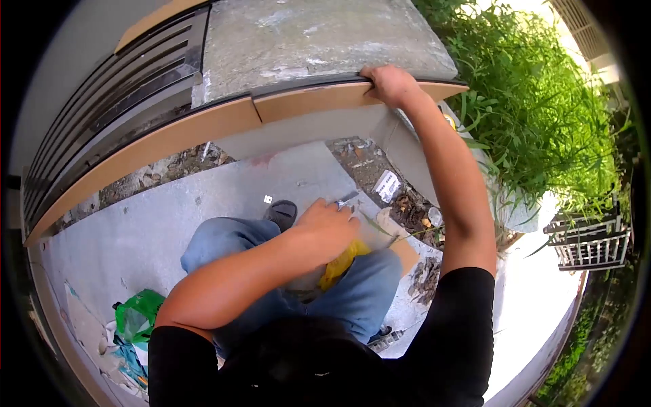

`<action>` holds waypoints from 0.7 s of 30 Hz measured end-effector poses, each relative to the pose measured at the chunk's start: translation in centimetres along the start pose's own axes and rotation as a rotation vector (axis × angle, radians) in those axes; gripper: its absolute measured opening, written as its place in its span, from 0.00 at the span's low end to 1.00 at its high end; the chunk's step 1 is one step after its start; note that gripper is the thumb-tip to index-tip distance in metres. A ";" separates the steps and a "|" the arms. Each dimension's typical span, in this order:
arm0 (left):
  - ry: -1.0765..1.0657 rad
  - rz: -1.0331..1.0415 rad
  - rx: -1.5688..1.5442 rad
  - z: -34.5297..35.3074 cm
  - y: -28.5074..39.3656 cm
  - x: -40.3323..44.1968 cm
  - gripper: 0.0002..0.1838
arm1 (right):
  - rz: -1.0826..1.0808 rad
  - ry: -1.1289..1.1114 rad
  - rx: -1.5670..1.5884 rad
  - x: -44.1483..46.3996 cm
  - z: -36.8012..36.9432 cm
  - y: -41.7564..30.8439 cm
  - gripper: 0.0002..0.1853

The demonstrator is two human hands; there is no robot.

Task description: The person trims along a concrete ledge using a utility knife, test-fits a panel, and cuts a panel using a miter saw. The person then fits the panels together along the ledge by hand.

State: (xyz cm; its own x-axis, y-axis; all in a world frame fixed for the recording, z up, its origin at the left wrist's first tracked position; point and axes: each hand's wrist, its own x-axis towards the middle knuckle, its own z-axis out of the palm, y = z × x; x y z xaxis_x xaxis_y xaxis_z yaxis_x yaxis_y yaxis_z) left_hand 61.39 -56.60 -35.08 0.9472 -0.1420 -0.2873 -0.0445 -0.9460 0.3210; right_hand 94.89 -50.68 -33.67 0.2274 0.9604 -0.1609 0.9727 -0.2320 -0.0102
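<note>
My left hand [329,227] is closed over my knees, its fingers curled round a small grey metal piece [348,199] that I cannot make out fully. Higher up, my right hand [393,86] grips the dark top edge of a long tan board [312,100], thumb and fingers over the edge near its right end. The board runs along a rough concrete slab [319,37]. Between my knees lies a yellow plastic bag [344,263], partly hidden by my left hand and forearm.
Dark metal slats [146,78] stand upper left. A green bag [139,315] lies on the grey floor [142,224] at lower left. Debris and a white label [387,186] lie right of centre. Leafy plants [542,102] grow at right, above a white rack [590,247].
</note>
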 end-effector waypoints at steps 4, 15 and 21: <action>-0.019 0.018 0.047 -0.2 0.1 0.6 0.18 | -0.039 0.255 -0.008 0.2 4.6 1.3 0.14; -0.093 0.028 0.044 -0.4 0.9 1.3 0.21 | -0.095 0.964 0.010 -2.2 9.5 1.9 0.13; -0.101 0.020 0.019 -0.5 1.0 1.2 0.21 | 0.015 0.975 0.119 -2.7 10.7 2.2 0.29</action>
State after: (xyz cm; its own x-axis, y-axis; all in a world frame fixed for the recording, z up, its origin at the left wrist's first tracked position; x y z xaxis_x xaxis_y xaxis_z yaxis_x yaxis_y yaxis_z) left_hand 62.60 -57.60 -34.68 0.9093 -0.1891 -0.3707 -0.0705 -0.9480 0.3105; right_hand 95.91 -55.47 -43.77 0.2311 0.6513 0.7227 0.9704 -0.2079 -0.1229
